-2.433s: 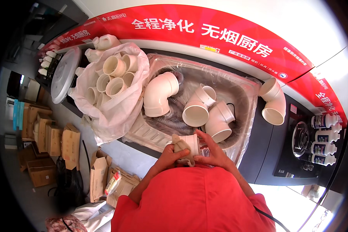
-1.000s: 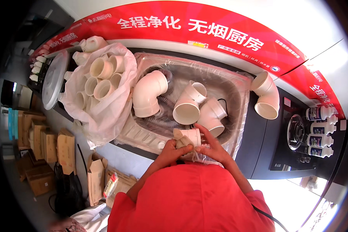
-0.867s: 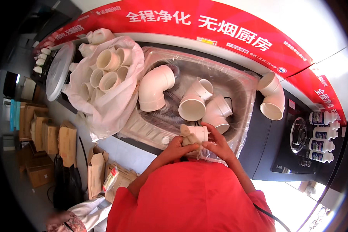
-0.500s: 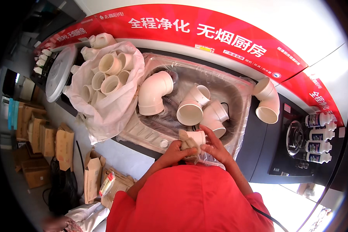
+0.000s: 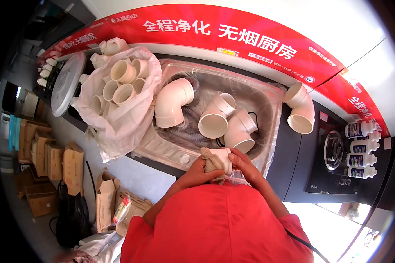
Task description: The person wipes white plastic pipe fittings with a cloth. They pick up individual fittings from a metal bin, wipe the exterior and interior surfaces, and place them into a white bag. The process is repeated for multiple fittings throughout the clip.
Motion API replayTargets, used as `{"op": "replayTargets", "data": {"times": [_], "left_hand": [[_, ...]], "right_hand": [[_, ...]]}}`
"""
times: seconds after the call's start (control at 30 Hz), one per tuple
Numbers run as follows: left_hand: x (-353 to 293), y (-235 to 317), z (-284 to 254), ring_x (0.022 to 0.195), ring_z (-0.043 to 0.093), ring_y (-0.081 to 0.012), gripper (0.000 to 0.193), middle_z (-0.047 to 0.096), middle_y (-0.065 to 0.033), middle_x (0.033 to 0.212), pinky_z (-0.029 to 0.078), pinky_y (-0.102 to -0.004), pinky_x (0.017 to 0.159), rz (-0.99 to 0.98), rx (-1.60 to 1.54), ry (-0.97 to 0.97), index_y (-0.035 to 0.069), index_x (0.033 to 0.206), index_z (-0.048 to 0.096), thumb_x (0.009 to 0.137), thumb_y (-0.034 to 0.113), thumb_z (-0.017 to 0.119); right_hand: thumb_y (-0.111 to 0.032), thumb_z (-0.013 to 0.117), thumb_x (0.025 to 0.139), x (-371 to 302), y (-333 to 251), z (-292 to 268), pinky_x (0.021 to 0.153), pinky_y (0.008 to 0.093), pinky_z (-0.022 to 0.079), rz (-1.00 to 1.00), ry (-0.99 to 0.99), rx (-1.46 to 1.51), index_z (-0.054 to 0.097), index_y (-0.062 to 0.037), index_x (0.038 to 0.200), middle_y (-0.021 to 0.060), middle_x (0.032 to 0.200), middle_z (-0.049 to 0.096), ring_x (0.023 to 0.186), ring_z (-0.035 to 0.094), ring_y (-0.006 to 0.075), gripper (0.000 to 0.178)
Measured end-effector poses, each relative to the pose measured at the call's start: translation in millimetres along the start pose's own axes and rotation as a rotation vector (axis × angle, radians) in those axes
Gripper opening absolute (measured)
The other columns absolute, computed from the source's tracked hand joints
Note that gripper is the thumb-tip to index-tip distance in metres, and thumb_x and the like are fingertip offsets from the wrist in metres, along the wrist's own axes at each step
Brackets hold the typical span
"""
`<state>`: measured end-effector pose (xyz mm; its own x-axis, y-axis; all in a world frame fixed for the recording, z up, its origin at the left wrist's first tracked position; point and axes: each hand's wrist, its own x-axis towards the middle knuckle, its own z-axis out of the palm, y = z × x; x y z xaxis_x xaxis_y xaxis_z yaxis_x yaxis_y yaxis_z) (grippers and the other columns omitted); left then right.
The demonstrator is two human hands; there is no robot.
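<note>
Close in front of my chest, a short white plastic pipe fitting (image 5: 224, 154) is gripped between my hands. My left hand (image 5: 198, 173) is closed on a beige rag (image 5: 213, 163) and presses it to the fitting's left side. The fingers of my right hand (image 5: 246, 166) wrap the fitting's right side. Just beyond, over the sink (image 5: 169, 151), are a large white elbow pipe (image 5: 173, 103), a tee-shaped fitting (image 5: 214, 122) and another white elbow (image 5: 240, 133). My fingers and the rag hide part of the held fitting.
Left of the sink, a white sack (image 5: 134, 125) holds several pipe fittings. One more elbow (image 5: 299, 109) stands on the dark counter to the right, near a gas hob (image 5: 333, 153) and several white bottles (image 5: 360, 148). Cardboard boxes (image 5: 73, 168) crowd the floor at left.
My right fingers have shifted and now curl closer over the fitting's far edge. The rag stays pressed on it. The whole view has shifted slightly; the other fittings look unmoved.
</note>
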<state>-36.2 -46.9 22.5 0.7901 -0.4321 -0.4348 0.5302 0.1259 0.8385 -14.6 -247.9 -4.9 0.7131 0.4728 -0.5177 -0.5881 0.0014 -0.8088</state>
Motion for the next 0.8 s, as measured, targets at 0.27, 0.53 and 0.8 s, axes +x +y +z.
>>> {"op": "replayTargets", "data": {"times": [0.27, 0.53, 0.8], "left_hand": [[-1.7, -17.7, -8.8, 0.08, 0.063, -0.015, 0.029, 0.065, -0.0079, 0.093, 0.052, -0.0288, 0.07, -0.061, -0.335, 0.059, -0.001, 0.105, 0.057, 0.082, 0.014, 0.068], [-5.3, -12.0, -7.2, 0.083, 0.062, -0.0138, 0.031, 0.064, -0.0071, 0.095, 0.051, -0.028, 0.073, -0.016, -0.073, 0.012, 0.0, 0.105, 0.059, 0.082, 0.017, 0.068], [-1.8, -8.5, 0.3, 0.086, 0.061, -0.0122, 0.032, 0.063, -0.0065, 0.098, 0.05, -0.027, 0.073, -0.031, -0.044, -0.026, -0.001, 0.106, 0.058, 0.082, 0.018, 0.067]], "right_hand": [[-0.036, 0.069, 0.078, -1.9, -3.0, 4.9, 0.088, 0.0308, 0.042, -0.366, -0.008, -0.306, 0.035, -0.0102, 0.139, 0.0088, 0.123, 0.05, 0.101, 0.051, 0.0168, 0.074], [-0.032, 0.066, 0.082, 3.4, 8.8, 4.3, 0.078, 0.0291, 0.047, -0.219, -0.003, -0.135, 0.043, -0.0057, 0.132, 0.0084, 0.112, 0.056, 0.09, 0.056, 0.0144, 0.061], [-0.037, 0.062, 0.085, -6.2, 16.3, -2.0, 0.08, 0.0289, 0.045, -0.139, 0.0, -0.028, 0.04, -0.0069, 0.134, 0.0095, 0.118, 0.052, 0.092, 0.055, 0.0149, 0.061]]}}
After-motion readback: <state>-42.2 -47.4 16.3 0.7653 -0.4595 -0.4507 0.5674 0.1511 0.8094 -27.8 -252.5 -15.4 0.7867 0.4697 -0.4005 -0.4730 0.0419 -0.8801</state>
